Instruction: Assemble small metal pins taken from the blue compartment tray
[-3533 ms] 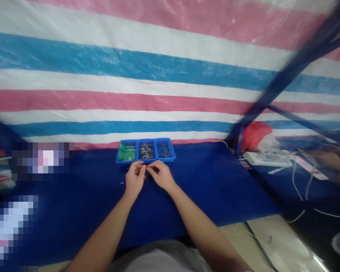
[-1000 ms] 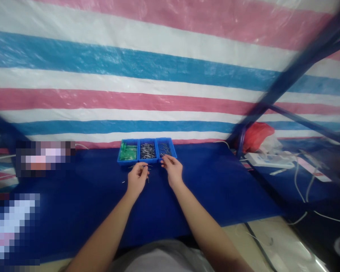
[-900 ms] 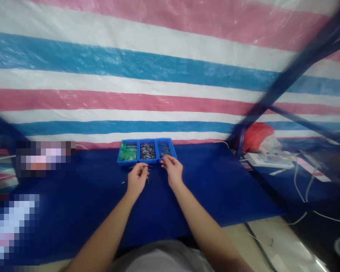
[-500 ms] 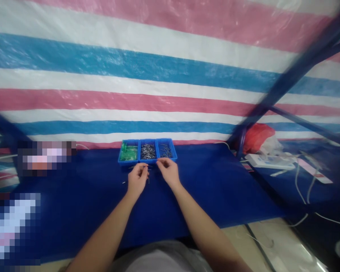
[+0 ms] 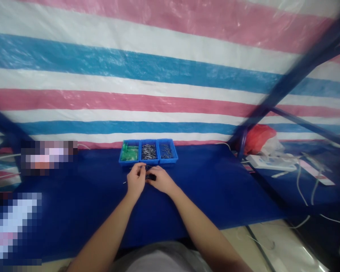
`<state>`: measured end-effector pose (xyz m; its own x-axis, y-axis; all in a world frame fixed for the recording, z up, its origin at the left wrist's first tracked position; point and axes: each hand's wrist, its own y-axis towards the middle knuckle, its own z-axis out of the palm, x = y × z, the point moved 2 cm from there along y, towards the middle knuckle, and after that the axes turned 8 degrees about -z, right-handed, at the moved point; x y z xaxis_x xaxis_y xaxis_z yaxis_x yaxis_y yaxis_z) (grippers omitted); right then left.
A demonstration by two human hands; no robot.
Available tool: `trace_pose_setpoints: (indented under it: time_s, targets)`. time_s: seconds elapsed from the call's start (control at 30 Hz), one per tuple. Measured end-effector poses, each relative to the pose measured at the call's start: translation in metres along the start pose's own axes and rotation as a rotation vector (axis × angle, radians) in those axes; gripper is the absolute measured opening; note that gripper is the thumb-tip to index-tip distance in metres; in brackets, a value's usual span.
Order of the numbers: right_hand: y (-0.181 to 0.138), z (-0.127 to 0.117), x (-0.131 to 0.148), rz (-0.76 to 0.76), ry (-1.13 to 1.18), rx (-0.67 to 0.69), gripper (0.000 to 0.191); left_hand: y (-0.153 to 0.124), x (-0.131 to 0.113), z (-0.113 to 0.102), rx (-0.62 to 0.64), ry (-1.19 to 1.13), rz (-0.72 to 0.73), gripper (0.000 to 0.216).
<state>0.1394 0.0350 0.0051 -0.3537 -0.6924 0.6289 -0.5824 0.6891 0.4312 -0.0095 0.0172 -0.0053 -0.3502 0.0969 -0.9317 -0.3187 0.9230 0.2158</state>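
My left hand [image 5: 136, 179] is closed in a pinch over the blue table, with thin metal pins showing at its fingertips. Against those fingertips my right hand [image 5: 161, 178] is closed, thumb and fingers curled inward; whatever it grips is too small and dark to make out. Just beyond both hands stand three joined blue bins. The left bin [image 5: 129, 163] has green packets [image 5: 129, 152] in it, the middle one short silver metal pins [image 5: 149, 152], and the right one fewer, thinner dark pins [image 5: 166, 151]. A small light piece [image 5: 124, 183] lies left of my left hand.
Striped plastic sheeting [image 5: 158, 102] hangs behind the blue table [image 5: 215, 189]. A dark frame post [image 5: 260, 105] slants up on the right. Beyond it are a red bag [image 5: 259, 138], a white box [image 5: 269, 162] and loose cables [image 5: 297, 185]. Blurred-out patches cover the left side.
My right hand has moved left and toward me, from the front edge of the right bin to my left hand's fingertips. The left hand has stayed nearly in place.
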Motion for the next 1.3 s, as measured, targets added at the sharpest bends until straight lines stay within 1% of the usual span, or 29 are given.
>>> trace_pose_setpoints:
  time_s: [0.1, 0.33, 0.6, 0.73, 0.83, 0.93, 1.07, 1.17, 1.3]
  targets:
    - [0.0, 0.0, -0.001, 0.027, 0.001, -0.026, 0.024, 0.0, 0.001, 0.0, 0.012, -0.004, -0.006, 0.021]
    - [0.0, -0.005, 0.0, 0.06, 0.068, -0.074, 0.034, 0.001, 0.003, 0.0, 0.019, 0.012, -0.019, 0.022]
    - [0.0, -0.006, -0.003, 0.125, 0.065, -0.123, 0.035, 0.001, 0.004, 0.001, 0.028, -0.013, -0.025, 0.022]
    - [-0.001, -0.008, -0.003, 0.124, -0.013, -0.108, 0.03, 0.001, 0.005, 0.001, 0.023, -0.034, -0.015, 0.022]
    - [-0.003, -0.013, -0.004, 0.143, -0.085, -0.072, 0.026, 0.001, 0.003, 0.001, 0.018, -0.022, -0.016, 0.022]
    - [-0.004, -0.017, -0.003, 0.156, -0.051, -0.029, 0.025, 0.0, 0.001, 0.0, 0.019, 0.005, -0.018, 0.022]
    - [-0.005, -0.019, 0.0, 0.17, 0.004, -0.018, 0.031, 0.0, 0.001, 0.0, 0.032, 0.017, -0.018, 0.021]
    - [-0.003, -0.019, 0.004, 0.151, 0.081, -0.085, 0.027, 0.0, 0.002, 0.002, 0.061, -0.03, -0.013, 0.021]
    - [-0.001, -0.015, 0.006, 0.174, 0.291, -0.247, 0.015, 0.0, 0.002, 0.006, 0.129, -0.106, -0.015, 0.027]
